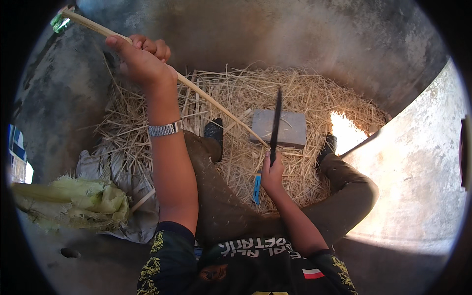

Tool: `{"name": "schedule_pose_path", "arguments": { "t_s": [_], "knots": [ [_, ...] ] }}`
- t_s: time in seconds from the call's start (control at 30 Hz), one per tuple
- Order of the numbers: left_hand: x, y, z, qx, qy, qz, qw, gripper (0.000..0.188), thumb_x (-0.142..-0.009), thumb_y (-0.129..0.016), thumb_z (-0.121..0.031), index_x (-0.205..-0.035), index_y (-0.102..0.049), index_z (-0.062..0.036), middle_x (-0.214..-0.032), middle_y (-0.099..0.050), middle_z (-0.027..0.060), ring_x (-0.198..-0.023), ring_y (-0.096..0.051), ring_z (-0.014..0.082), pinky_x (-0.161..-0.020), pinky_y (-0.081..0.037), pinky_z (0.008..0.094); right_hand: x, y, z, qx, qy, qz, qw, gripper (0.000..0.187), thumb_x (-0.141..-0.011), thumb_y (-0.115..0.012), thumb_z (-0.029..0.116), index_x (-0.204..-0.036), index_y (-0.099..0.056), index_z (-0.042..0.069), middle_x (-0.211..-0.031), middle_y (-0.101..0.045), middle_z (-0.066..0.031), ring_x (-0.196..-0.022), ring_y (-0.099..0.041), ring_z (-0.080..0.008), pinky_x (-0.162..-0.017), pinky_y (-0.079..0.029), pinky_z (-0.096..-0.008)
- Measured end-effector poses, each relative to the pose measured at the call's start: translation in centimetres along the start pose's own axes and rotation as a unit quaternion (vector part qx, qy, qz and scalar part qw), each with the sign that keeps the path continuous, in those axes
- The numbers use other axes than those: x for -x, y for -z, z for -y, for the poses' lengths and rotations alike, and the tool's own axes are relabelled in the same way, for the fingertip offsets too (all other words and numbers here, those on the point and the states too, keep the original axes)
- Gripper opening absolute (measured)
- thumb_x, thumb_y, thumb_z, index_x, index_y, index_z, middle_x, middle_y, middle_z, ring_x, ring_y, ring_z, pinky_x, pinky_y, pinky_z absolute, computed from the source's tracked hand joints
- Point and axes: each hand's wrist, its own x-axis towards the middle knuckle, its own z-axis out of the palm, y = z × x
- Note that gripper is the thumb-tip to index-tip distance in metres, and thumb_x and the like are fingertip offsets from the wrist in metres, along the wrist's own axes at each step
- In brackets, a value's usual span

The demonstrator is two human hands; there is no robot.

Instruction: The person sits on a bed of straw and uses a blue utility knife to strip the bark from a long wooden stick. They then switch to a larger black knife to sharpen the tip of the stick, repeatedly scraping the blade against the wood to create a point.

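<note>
L hand [142,59]: raised at upper left, fingers clamped round the cane stalk.
Cane stalk [196,91]: long, thin, pale. Long axis runs diag., upper left to lower right. Far end points up-left toward the frame rim; near end points down-right and meets the knife blade just above the R hand.
R hand [272,174]: at centre, closed tight on the knife handle.
Knife [276,123]: dark, narrow blade. Long axis near vertical, tip pointing up and away from the person, slight lean to the right. Blade crosses in front of the grey block.
Hands rel.: well apart, L high and left, R low and centre; linked only via stalk and blade contact.
Grey block [290,128]: flat rect. slab, lying on the straw behind the blade.
Straw [314,93]: loose heap covering the ground ahead of the legs.
Wristwatch [164,129]: metal band on the L wrist.
Green husks [73,201]: pile at lower left, on a pale sheet.
Blue item [256,189]: small, on the straw just below the R hand; kind unclear.
</note>
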Motion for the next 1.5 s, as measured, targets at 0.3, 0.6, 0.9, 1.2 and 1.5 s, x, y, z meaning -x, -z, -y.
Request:
{"name": "schedule_pose_path", "arguments": {
  "t_s": [0.3,0.6,0.9,1.2,1.5],
  "knots": [
    [-0.1,0.0,0.0,-0.012,-0.006,-0.020,1.000,0.062,-0.094,-0.040,-0.071,-0.074,-0.035,-0.0131,-0.056,-0.019,-0.0055,-0.045,-0.015,0.0085,-0.045,-0.014,0.0270,-3.4,3.7,8.7,0.031,0.038,0.009,0.999,0.036,-0.098,-0.059,0.034,-0.085,-0.057,0.001,-0.058,-0.054,-0.0097,-0.050,-0.053,-0.0221,-0.052,-0.042,-0.0401],
    [0.2,-0.5,0.1,0.001,-0.003,0.000,1.000,0.066,-0.090,-0.044,-0.075,-0.074,-0.037,-0.0112,-0.056,-0.023,-0.0052,-0.042,-0.021,0.0069,-0.042,-0.016,0.0261,0.3,-0.5,-6.9,0.242,-0.071,-0.022,0.967,0.033,-0.099,-0.057,0.031,-0.088,-0.051,0.001,-0.060,-0.056,-0.0125,-0.050,-0.055,-0.0259,-0.050,-0.042,-0.0389],
    [-0.4,0.8,0.2,-0.016,-0.017,-0.009,1.000,0.064,-0.093,-0.044,-0.071,-0.074,-0.037,-0.0107,-0.056,-0.025,-0.0040,-0.042,-0.020,0.0081,-0.044,-0.015,0.0265,-3.1,3.8,8.2,-0.091,0.088,-0.092,0.988,0.031,-0.098,-0.057,0.029,-0.086,-0.054,0.001,-0.062,-0.057,-0.0148,-0.054,-0.058,-0.0249,-0.052,-0.044,-0.0370],
    [0.0,-0.2,-0.8,-0.003,0.000,-0.009,1.000,0.061,-0.095,-0.043,-0.069,-0.073,-0.036,-0.0123,-0.056,-0.024,-0.0042,-0.043,-0.019,0.0090,-0.045,-0.017,0.0269,-1.5,0.6,-1.1,0.162,-0.070,0.091,0.980,0.036,-0.097,-0.056,0.032,-0.086,-0.062,-0.002,-0.069,-0.063,-0.0210,-0.062,-0.063,-0.0321,-0.060,-0.047,-0.0420],
    [1.2,0.8,-11.7,0.117,-0.026,0.206,0.971,0.048,-0.099,-0.046,-0.055,-0.074,-0.039,-0.0140,-0.058,-0.028,-0.0034,-0.048,-0.019,0.0090,-0.048,-0.020,0.0262,-3.4,3.9,3.6,-0.037,-0.057,-0.033,0.997,0.035,-0.096,-0.063,0.030,-0.078,-0.058,0.000,-0.058,-0.044,0.0001,-0.057,-0.039,-0.0078,-0.052,-0.035,-0.0298]
  ]
}}
